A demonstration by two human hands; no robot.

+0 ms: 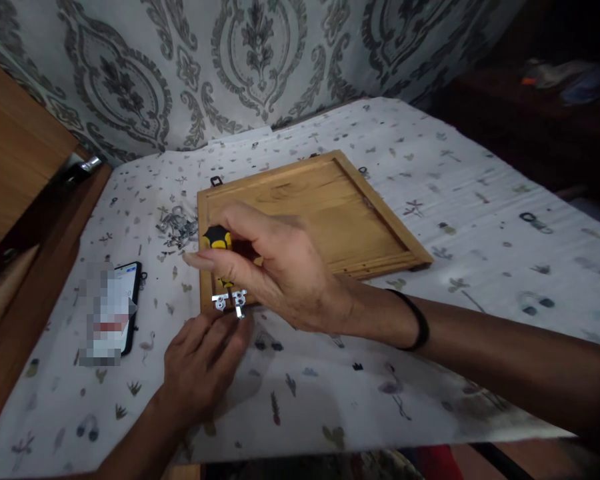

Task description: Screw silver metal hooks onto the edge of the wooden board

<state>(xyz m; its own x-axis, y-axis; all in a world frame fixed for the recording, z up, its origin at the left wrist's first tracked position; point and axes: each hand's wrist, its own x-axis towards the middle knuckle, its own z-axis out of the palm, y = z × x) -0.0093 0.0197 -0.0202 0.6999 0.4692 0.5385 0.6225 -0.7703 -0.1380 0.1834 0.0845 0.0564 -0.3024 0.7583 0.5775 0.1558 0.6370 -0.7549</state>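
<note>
A framed wooden panel [300, 200] lies on the cloth-covered table. My right hand [280, 273] is closed around a screwdriver [218, 238] with a yellow and black handle, held upright over the panel's near left corner. Below the handle, a shiny metal hinge plate [230, 299] with screws sits on the panel's frame; the screwdriver's shaft reaches down to it. My left hand [200, 360] has its fingers bent against the panel's near edge at that corner, close beside the hinge plate. Its fingertips are partly hidden.
A pile of small metal hardware [179, 225] lies left of the panel. A phone [125, 307] with a lit, partly blurred screen rests farther left. Wooden furniture [25, 153] borders the table on the left, and a patterned curtain [260, 60] hangs behind it.
</note>
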